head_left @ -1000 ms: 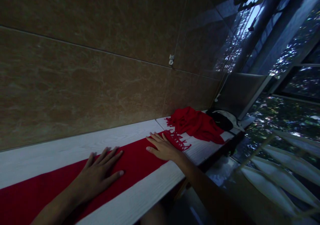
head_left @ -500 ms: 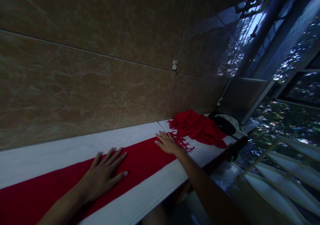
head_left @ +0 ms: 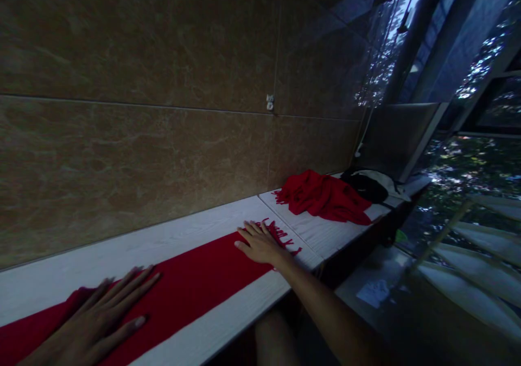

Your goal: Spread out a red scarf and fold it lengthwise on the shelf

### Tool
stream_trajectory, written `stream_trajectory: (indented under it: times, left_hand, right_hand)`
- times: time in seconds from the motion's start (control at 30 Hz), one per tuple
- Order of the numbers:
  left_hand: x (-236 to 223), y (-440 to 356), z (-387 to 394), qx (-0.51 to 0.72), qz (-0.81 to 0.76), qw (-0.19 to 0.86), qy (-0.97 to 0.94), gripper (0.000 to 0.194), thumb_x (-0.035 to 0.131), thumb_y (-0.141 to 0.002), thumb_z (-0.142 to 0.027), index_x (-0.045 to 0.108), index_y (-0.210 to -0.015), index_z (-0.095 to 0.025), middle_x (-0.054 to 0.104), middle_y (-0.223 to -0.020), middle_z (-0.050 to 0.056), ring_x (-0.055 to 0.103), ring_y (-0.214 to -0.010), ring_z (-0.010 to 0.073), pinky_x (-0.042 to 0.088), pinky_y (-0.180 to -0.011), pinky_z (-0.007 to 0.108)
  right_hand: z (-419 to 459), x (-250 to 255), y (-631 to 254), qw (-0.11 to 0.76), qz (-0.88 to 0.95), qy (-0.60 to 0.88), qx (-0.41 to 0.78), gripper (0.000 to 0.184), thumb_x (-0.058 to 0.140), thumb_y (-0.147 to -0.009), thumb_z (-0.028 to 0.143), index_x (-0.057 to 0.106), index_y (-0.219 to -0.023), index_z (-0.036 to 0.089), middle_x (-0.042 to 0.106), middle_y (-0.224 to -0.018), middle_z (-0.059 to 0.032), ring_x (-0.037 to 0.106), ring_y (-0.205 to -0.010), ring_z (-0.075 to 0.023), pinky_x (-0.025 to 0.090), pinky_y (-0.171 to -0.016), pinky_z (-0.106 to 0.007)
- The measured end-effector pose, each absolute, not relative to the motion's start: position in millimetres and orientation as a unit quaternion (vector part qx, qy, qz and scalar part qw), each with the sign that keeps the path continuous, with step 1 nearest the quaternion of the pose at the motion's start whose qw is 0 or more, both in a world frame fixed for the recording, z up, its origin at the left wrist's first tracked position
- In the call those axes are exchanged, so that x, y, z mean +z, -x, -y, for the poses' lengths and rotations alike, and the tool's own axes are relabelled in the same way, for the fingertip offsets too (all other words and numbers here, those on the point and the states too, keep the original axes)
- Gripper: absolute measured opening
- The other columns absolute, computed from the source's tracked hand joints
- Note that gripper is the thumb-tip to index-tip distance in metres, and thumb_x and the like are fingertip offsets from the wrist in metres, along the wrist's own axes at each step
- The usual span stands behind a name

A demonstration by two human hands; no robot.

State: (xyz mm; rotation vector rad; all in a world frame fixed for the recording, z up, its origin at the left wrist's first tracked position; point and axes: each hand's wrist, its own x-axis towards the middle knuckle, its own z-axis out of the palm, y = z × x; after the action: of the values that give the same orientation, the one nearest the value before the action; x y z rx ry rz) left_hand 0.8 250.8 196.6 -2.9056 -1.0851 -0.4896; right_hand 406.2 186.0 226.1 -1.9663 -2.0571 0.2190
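A long red scarf (head_left: 203, 268) lies flat along a white wood-grain table, its fringe spread at the far right end. My left hand (head_left: 106, 317) rests on the scarf at the lower left, palm down with fingers stretched out; a small ridge of cloth rises just beyond its fingers. My right hand (head_left: 259, 244) lies flat on the scarf near the fringed end, fingers extended. Neither hand grasps anything. Beyond the right hand, a second red fringed cloth (head_left: 321, 195) sits in a loose, crumpled heap.
A black and white bag (head_left: 366, 187) lies behind the crumpled cloth. The white table (head_left: 228, 306) runs along a brown marbled wall (head_left: 142, 159). A dark panel (head_left: 401, 138) stands at the far end. Pale slatted shapes (head_left: 476, 268) are at the right.
My left hand has slid left along the scarf, and cloth now bunches near its fingers. The right hand stays by the fringe. The camera view has shifted.
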Motion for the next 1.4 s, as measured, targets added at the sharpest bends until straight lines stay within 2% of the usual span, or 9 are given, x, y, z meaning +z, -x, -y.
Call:
stream_trajectory:
  times: [0.1,0.2,0.3,0.43,0.7,0.87,1.1,1.3,1.4]
  left_hand:
    - [203.7,-0.9,-238.8,-0.133,0.355,0.022,0.925,0.059,0.033,-0.104,-0.056,0.017,-0.16,-0.047,0.037,-0.164,-0.005,0.039,-0.152,0.0337,0.028,-0.124,0.064]
    - [211.1,0.8,-235.7,-0.118,0.364,0.041,0.923,0.058,0.035,-0.103,-0.051,0.029,-0.16,-0.039,0.041,-0.163,0.001,0.04,-0.151,0.0338,0.03,-0.125,0.061]
    - [222.3,-5.1,-244.5,-0.107,0.37,0.044,0.922,0.058,0.039,-0.101,-0.053,0.037,-0.158,-0.041,0.043,-0.163,0.0,0.04,-0.151,0.0351,0.031,-0.124,0.062]
    - [244.8,-66.6,-250.4,-0.092,0.372,0.034,0.923,0.067,0.047,-0.097,-0.061,0.047,-0.157,-0.033,0.043,-0.164,0.007,0.033,-0.154,0.0402,0.032,-0.122,0.065]
    - [243.6,-227.6,-201.4,-0.083,0.381,-0.106,0.915,0.071,0.036,-0.103,-0.062,0.039,-0.162,-0.022,0.028,-0.17,0.014,0.015,-0.159,0.0405,0.015,-0.124,0.073]
    - [232.7,-223.8,-199.6,-0.064,0.4,-0.098,0.909,0.073,0.036,-0.103,-0.063,0.037,-0.163,-0.022,0.024,-0.172,0.01,0.013,-0.16,0.0363,0.008,-0.128,0.067]
    - [235.7,-224.4,-200.4,-0.066,0.399,-0.104,0.909,0.075,0.036,-0.102,-0.065,0.037,-0.163,-0.022,0.025,-0.171,0.009,0.013,-0.161,0.0363,0.008,-0.128,0.068]
    - [236.6,-223.3,-199.9,-0.061,0.398,-0.116,0.908,0.078,0.035,-0.102,-0.066,0.034,-0.164,-0.02,0.022,-0.172,0.008,0.011,-0.161,0.0356,0.006,-0.128,0.067]
    - [234.9,-222.7,-200.8,-0.062,0.398,-0.117,0.908,0.077,0.035,-0.102,-0.067,0.035,-0.164,-0.021,0.023,-0.172,0.008,0.011,-0.161,0.0358,0.006,-0.128,0.067]
  right_hand:
    - [-176.2,231.2,-448.5,0.136,0.658,0.738,0.058,0.056,0.041,-0.109,0.046,0.045,-0.159,0.021,0.032,-0.169,-0.0125,0.024,-0.158,-0.0307,0.013,-0.128,-0.061]
    - [-161.5,241.2,-490.4,0.156,0.601,0.783,0.027,0.048,0.042,-0.108,0.026,0.053,-0.153,0.013,0.042,-0.162,-0.0218,0.035,-0.152,-0.0374,0.021,-0.123,-0.066]
    - [-149.6,254.3,-506.6,0.187,0.6,0.778,-0.007,0.046,0.034,-0.105,0.01,0.062,-0.142,0.007,0.059,-0.145,-0.0241,0.053,-0.138,-0.0282,0.035,-0.118,-0.045]
    - [-155.9,269.7,-482.1,0.202,0.661,0.722,-0.018,0.044,0.041,-0.097,-0.001,0.076,-0.118,0.014,0.072,-0.12,-0.0095,0.062,-0.117,-0.0136,0.042,-0.101,-0.02]
    - [-182.2,271.6,-450.4,0.137,0.642,0.754,-0.03,0.034,0.053,-0.087,-0.001,0.079,-0.099,0.018,0.07,-0.115,-0.0099,0.062,-0.111,-0.0212,0.044,-0.093,-0.031]
    - [-181.6,277.4,-492.1,0.091,0.585,0.805,-0.021,0.033,0.053,-0.088,0.001,0.076,-0.108,0.014,0.064,-0.126,-0.0183,0.057,-0.121,-0.0302,0.043,-0.097,-0.039]
    - [-178.9,266.6,-461.2,0.086,0.674,0.733,0.017,0.042,0.051,-0.087,-0.001,0.075,-0.109,0.025,0.065,-0.121,-0.0027,0.057,-0.117,-0.0155,0.038,-0.097,-0.025]
    - [-165.0,272.8,-495.4,0.069,0.591,0.804,-0.019,0.033,0.049,-0.089,0.001,0.076,-0.102,0.014,0.064,-0.119,-0.0136,0.06,-0.111,-0.024,0.042,-0.091,-0.032]
    - [-164.9,273.1,-497.6,0.069,0.601,0.796,-0.017,0.041,0.048,-0.086,-0.002,0.076,-0.109,0.017,0.065,-0.119,-0.0119,0.061,-0.111,-0.0229,0.044,-0.091,-0.03]
